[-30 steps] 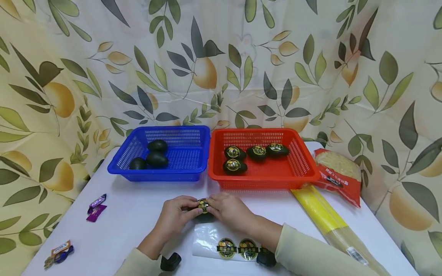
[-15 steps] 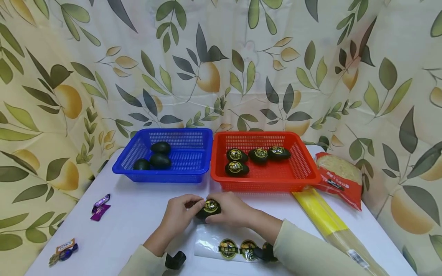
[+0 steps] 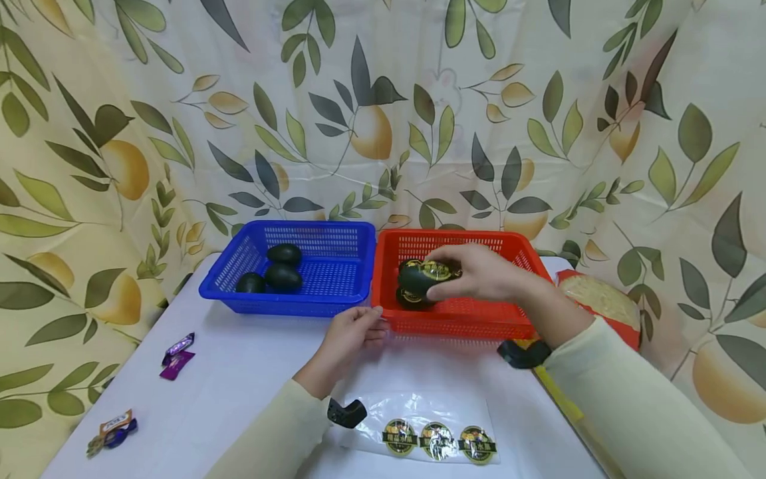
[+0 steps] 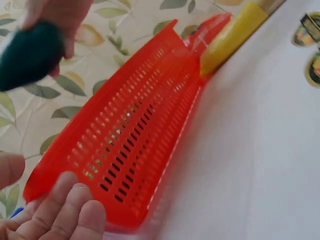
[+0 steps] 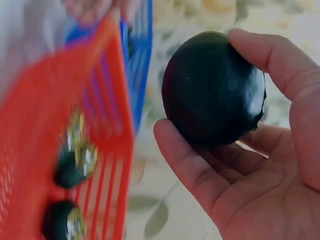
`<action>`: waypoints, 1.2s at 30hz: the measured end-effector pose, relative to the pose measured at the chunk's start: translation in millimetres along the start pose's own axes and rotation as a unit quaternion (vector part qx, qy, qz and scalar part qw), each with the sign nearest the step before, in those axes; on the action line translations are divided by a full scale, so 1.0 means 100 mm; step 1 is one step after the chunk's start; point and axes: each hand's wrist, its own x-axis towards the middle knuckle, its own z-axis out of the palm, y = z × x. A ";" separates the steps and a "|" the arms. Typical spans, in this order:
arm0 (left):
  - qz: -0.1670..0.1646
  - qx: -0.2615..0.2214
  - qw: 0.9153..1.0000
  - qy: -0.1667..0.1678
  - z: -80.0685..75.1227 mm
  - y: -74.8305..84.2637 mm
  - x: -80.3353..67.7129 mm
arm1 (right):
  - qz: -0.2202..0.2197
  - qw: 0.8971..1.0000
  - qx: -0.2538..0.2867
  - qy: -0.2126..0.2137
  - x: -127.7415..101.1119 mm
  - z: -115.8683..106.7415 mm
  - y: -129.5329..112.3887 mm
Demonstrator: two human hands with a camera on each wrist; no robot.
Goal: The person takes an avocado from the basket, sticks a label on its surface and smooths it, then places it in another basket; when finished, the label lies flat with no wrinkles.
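Note:
My right hand point(image 3: 479, 271) holds a dark green avocado point(image 3: 423, 278) with a gold-and-black label over the red basket point(image 3: 467, 324). In the right wrist view, thumb and fingers grip the smooth avocado point(image 5: 212, 90) on opposite sides. Labelled avocados point(image 5: 67, 220) lie in the basket below, partly hidden by the hand in the head view. At the red basket's front left corner is my left hand point(image 3: 353, 336), its fingers relaxed and holding nothing; whether they touch the rim I cannot tell.
Left of the red basket stands a blue basket point(image 3: 299, 306) with three unlabelled avocados point(image 3: 284, 277). A clear sheet with round labels point(image 3: 437, 440) lies in front. Wrapped sweets point(image 3: 177, 364) are at left; a red food bag point(image 3: 622, 326) and a yellow packet point(image 3: 559, 392) at right.
My right hand has lifted the labelled avocado from the table and carried it up over the red basket. My left hand has let go of it and moved forward to the basket's corner.

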 end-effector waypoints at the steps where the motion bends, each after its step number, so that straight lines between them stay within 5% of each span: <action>1: -0.003 -0.007 1.000 0.005 0.03 0.01 0.03 | 0.008 1.000 -0.006 0.000 0.07 -0.09 0.06; 7: -0.032 -0.041 0.998 0.025 0.10 0.04 0.11 | 0.046 0.998 -0.006 -0.050 0.48 -0.39 0.42; 17: -0.038 -0.055 0.997 0.031 0.10 0.05 0.11 | 0.125 0.982 -0.042 -0.138 0.82 -0.28 0.98; 27: -0.041 -0.052 0.997 0.038 0.09 0.05 0.11 | 0.130 0.970 -0.124 -0.165 0.93 -0.10 0.97; 36: -0.042 -0.053 0.997 0.035 0.11 0.03 0.12 | 0.157 0.943 -0.169 -0.239 0.92 -0.01 0.90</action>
